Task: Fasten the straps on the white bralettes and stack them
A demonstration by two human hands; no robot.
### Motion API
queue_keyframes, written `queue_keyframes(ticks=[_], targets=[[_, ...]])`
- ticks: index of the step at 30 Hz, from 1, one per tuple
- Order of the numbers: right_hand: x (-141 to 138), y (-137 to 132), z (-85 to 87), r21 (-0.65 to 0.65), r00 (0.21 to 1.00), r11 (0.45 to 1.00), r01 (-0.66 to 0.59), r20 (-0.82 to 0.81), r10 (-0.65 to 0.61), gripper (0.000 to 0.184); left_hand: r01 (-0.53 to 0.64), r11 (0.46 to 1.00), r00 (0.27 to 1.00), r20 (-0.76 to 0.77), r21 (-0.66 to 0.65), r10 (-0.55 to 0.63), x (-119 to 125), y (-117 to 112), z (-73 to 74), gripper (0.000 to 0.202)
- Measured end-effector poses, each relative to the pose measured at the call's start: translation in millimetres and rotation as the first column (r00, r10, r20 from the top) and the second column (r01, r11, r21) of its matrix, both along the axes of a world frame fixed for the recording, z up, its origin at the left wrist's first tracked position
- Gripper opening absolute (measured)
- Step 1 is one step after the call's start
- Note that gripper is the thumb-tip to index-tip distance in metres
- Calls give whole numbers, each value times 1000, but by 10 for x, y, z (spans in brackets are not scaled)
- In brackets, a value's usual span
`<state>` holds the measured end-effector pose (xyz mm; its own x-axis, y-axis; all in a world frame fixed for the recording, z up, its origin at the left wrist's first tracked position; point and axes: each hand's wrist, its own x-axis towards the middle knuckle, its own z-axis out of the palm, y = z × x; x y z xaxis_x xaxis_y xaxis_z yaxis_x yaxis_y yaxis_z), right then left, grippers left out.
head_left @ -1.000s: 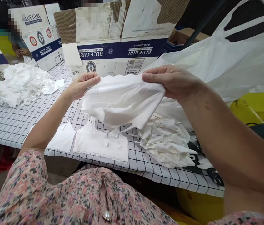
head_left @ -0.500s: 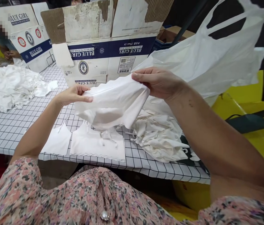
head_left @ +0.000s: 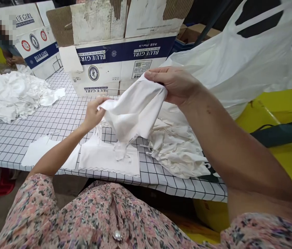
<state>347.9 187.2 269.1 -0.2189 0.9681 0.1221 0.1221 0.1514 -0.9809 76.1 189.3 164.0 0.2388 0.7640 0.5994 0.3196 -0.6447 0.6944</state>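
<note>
The right hand holds a soft white cloth up in the air above the desk, near the middle of the view. Its fingers pinch tight on the top corner of the cloth. The left hand is at nine o'clock from the cloth, and its fingers pinch narrow on the cloth's left edge. A white tie hangs down from the cloth. Just below, at six o'clock, a flat white cloth with a wavy edge lies on the checked desk. A second flat piece lies just left of it. A heap of creamy cloth sits at four o'clock, and a bigger white heap sits at ten o'clock. A cardboard beer box stands at twelve o'clock, and a white plastic bag puffs up at two o'clock.
</note>
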Motion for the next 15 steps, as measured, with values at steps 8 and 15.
queue_keyframes(ticks=[8,15], targets=[[-295,-400,-579,367,952,930,-1,286,-112,38,276,826,960,175,-492,-217,489,-125,667,58],[-449,-362,-835,31,998,998,62,16,-63,28,109,969,991,-48,-223,-123,401,-133,849,25]])
